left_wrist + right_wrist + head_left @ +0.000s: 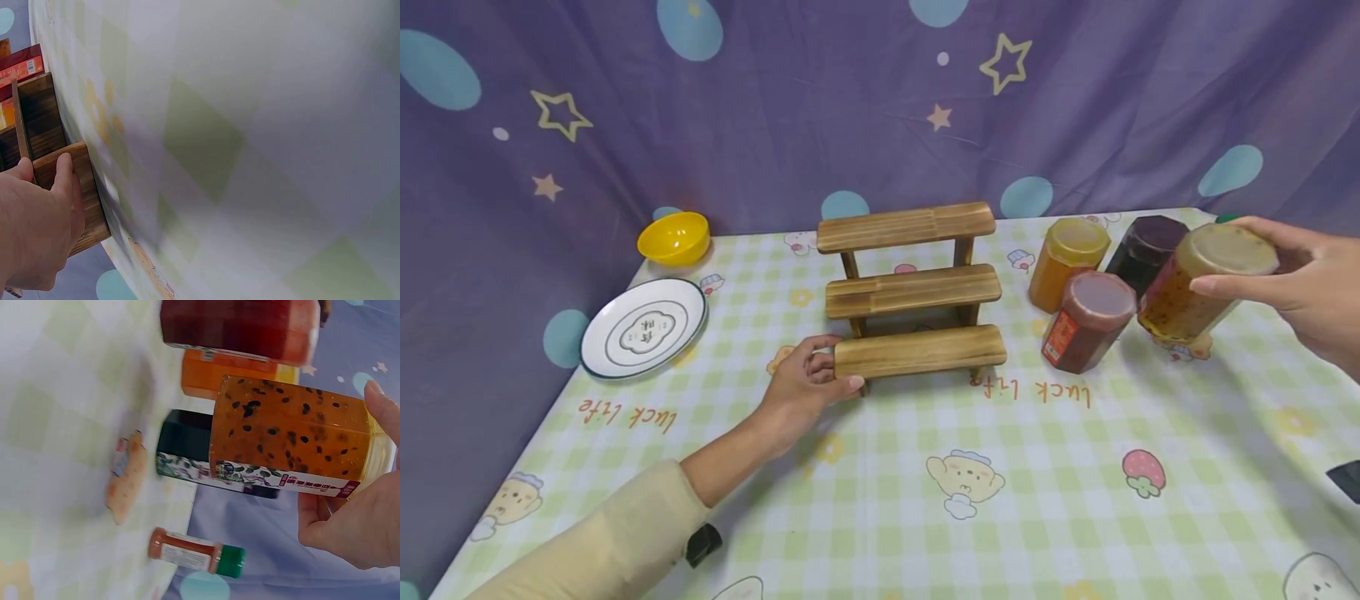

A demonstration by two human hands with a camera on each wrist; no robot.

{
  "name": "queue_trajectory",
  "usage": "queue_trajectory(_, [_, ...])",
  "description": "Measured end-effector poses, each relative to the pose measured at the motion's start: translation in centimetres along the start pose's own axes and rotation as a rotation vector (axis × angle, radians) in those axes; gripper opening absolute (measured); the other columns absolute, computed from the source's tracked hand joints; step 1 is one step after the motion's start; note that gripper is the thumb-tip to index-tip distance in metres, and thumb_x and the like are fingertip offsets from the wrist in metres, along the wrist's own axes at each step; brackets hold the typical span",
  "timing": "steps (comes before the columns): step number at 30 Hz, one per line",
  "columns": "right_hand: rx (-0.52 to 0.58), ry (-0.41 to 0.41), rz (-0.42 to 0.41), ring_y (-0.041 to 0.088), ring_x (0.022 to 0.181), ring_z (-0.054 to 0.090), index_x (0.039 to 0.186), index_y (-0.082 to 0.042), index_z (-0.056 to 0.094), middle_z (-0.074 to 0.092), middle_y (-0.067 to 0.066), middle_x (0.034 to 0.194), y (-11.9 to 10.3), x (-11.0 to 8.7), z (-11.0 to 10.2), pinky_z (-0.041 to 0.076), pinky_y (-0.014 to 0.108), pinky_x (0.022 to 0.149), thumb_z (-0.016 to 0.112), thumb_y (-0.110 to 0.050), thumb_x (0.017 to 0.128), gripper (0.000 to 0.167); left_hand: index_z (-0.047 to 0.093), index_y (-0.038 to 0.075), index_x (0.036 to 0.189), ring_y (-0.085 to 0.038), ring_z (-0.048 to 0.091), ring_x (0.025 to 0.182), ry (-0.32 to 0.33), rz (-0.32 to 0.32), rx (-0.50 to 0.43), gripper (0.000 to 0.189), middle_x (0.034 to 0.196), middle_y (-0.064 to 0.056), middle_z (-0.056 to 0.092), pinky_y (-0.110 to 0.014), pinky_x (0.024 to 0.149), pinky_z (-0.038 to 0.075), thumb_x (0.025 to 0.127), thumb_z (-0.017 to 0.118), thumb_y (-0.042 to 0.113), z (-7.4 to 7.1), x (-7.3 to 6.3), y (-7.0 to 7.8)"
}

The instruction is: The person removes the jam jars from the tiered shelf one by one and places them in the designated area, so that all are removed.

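My left hand (793,392) grips the left end of the lowest step of a three-tier wooden display stand (917,354), thumb at the front edge. In the left wrist view the fingers (65,175) lie against the stand's side. My right hand (1318,292) holds a jar of amber, black-seeded jam (287,428) by its pale lid, tilted above the cloth. Close by stand a red jam jar (1086,329), an orange jam jar (1063,262) and a dark jam jar (1138,250), partly hidden behind the held one.
A yellow bowl (676,240) and a white plate (643,329) with a dark rim sit at the left. Behind the jars stands a small green-capped bottle (187,551). A checked cloth (880,500) covers the table, and a purple curtain (850,108) hangs at the back.
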State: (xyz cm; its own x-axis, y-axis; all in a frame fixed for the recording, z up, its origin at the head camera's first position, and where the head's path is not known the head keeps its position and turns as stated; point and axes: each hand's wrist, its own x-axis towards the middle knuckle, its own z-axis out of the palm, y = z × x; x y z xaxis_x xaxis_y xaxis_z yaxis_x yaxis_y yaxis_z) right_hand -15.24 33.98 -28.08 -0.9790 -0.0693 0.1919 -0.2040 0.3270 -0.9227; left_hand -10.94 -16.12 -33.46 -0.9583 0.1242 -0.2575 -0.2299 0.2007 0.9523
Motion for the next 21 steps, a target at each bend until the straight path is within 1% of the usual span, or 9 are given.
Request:
queue_trajectory(4, [-0.197, 0.089, 0.172, 0.011, 0.144, 0.018, 0.152, -0.020, 0.028, 0.039, -0.011, 0.145, 0.4, -0.3, 0.7, 0.024, 0.025, 0.113, 0.072, -0.015, 0.088, 0.078, 0.036, 0.010, 0.141, -0.021, 0.060, 0.097, -0.007, 0.004, -0.005, 0.068, 0.120, -0.014, 0.054, -0.035, 0.089, 0.053, 0.085, 0.073, 0.004, 0.1, 0.0, 0.0])
queue_trajectory(5, [-0.241, 0.102, 0.209, 0.010, 0.146, 0.008, 0.153, -0.022, 0.025, 0.031, -0.013, 0.151, 0.5, -0.4, 0.9, 0.019, 0.031, 0.116, 0.073, -0.022, 0.086, 0.082, 0.036, 0.010, 0.141, -0.021, 0.060, 0.097, -0.009, 0.005, -0.009, 0.068, 0.120, -0.014, 0.054, -0.035, 0.089, 0.053, 0.085, 0.073, 0.003, 0.1, 0.0, 0.0])
queue_trajectory(8, [-0.289, 0.122, 0.268, 0.012, 0.145, -0.004, 0.152, -0.026, 0.029, 0.013, -0.013, 0.157, 0.7, -0.7, 1.3, 0.014, 0.037, 0.116, 0.077, -0.032, 0.082, 0.085, 0.036, 0.011, 0.141, -0.022, 0.060, 0.097, -0.015, 0.007, -0.014, 0.068, 0.121, -0.015, 0.054, -0.035, 0.089, 0.053, 0.084, 0.073, 0.003, 0.1, 0.1, 0.0])
queue_trajectory(12, [-0.321, 0.104, 0.279, 0.014, 0.145, -0.002, 0.151, -0.029, 0.029, 0.012, -0.008, 0.158, 1.1, -0.9, 1.6, 0.012, 0.039, 0.116, 0.077, -0.037, 0.081, 0.086, 0.036, 0.011, 0.141, -0.022, 0.061, 0.096, -0.017, 0.007, -0.013, 0.068, 0.121, -0.015, 0.054, -0.035, 0.088, 0.053, 0.085, 0.073, 0.003, 0.1, 0.1, -0.1])
queue_trajectory(13, [-0.332, 0.098, 0.275, 0.014, 0.145, -0.002, 0.151, -0.029, 0.029, 0.012, -0.008, 0.158, 1.3, -1.0, 1.6, 0.015, 0.032, 0.116, 0.077, -0.038, 0.081, 0.086, 0.036, 0.011, 0.141, -0.022, 0.061, 0.096, -0.018, 0.006, -0.013, 0.068, 0.121, -0.015, 0.054, -0.034, 0.088, 0.053, 0.085, 0.073, 0.003, 0.1, 0.1, -0.2])
queue_trajectory(16, [-0.343, 0.074, 0.273, 0.016, 0.145, -0.002, 0.152, -0.030, 0.026, 0.012, -0.013, 0.157, 1.6, -1.1, 1.6, 0.014, 0.032, 0.116, 0.077, -0.038, 0.081, 0.088, 0.036, 0.011, 0.141, -0.022, 0.061, 0.095, -0.018, 0.005, -0.016, 0.068, 0.121, -0.015, 0.054, -0.035, 0.089, 0.052, 0.085, 0.073, 0.003, 0.1, 0.1, -0.2])
queue_trajectory(19, [-0.350, 0.049, 0.277, 0.019, 0.145, -0.003, 0.153, -0.030, 0.021, 0.010, -0.015, 0.157, 1.9, -1.1, 1.7, 0.013, 0.038, 0.116, 0.077, -0.039, 0.081, 0.092, 0.036, 0.011, 0.141, -0.022, 0.060, 0.095, -0.016, 0.005, -0.014, 0.068, 0.121, -0.015, 0.053, -0.036, 0.090, 0.052, 0.085, 0.073, 0.003, 0.1, 0.1, -0.2])
queue_trajectory(20, [-0.349, 0.040, 0.281, 0.021, 0.145, -0.003, 0.153, -0.029, 0.020, 0.009, -0.016, 0.157, 2.0, -1.1, 1.7, 0.010, 0.048, 0.115, 0.077, -0.039, 0.081, 0.093, 0.036, 0.011, 0.141, -0.022, 0.060, 0.096, -0.016, 0.007, -0.014, 0.068, 0.121, -0.015, 0.053, -0.037, 0.090, 0.052, 0.085, 0.073, 0.004, 0.0, 0.1, -0.2])
queue_trajectory(21, [-0.358, 0.036, 0.282, 0.024, 0.146, -0.001, 0.153, -0.028, 0.019, 0.008, -0.015, 0.157, 2.1, -1.1, 1.7, 0.011, 0.052, 0.114, 0.077, -0.040, 0.081, 0.093, 0.036, 0.011, 0.141, -0.022, 0.060, 0.096, -0.016, 0.008, -0.012, 0.068, 0.121, -0.015, 0.053, -0.036, 0.090, 0.052, 0.085, 0.073, 0.004, 0.0, 0.1, -0.2])
